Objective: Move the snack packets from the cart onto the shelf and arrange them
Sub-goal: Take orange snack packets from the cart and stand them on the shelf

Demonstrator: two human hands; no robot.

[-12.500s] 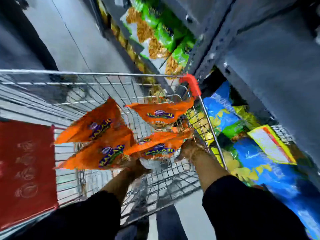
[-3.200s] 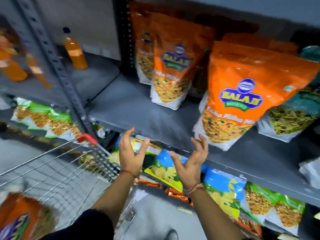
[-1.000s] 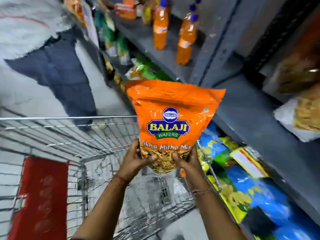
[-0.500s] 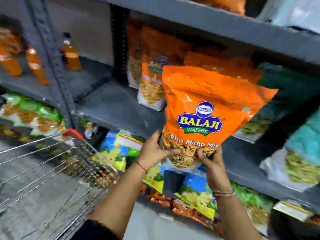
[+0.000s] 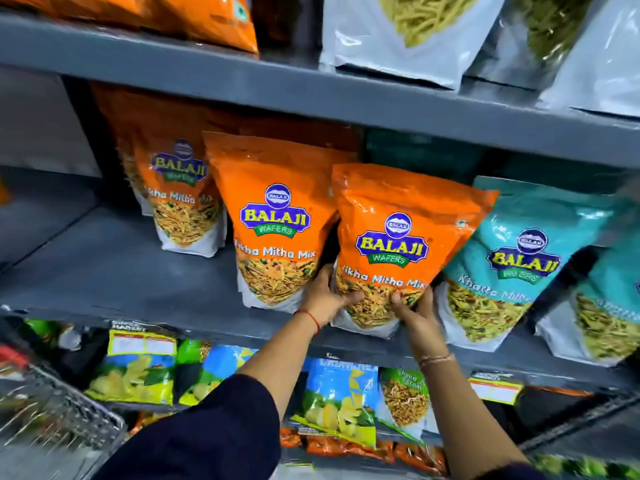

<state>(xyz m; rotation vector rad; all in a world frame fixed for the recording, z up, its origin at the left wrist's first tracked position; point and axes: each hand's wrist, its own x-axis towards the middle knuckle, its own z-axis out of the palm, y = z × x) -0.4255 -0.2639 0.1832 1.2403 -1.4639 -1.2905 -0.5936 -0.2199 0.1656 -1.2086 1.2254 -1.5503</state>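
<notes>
While left hand (image 5: 325, 301) and right hand (image 5: 417, 317) grip its base, fingers (image 5: 351, 297) curled, orange packet (image 5: 391, 244) (Balaji logo)

You stand in a grocery shop aisle. Grey metal shelves (image 5: 311, 95) rise in tiers before you, stocked with rows of branded snack packets (image 5: 273, 220). Yellow price tags (image 5: 495, 389) hang on a shelf edge, and a wire cart (image 5: 52, 420) sits at your left.
</notes>
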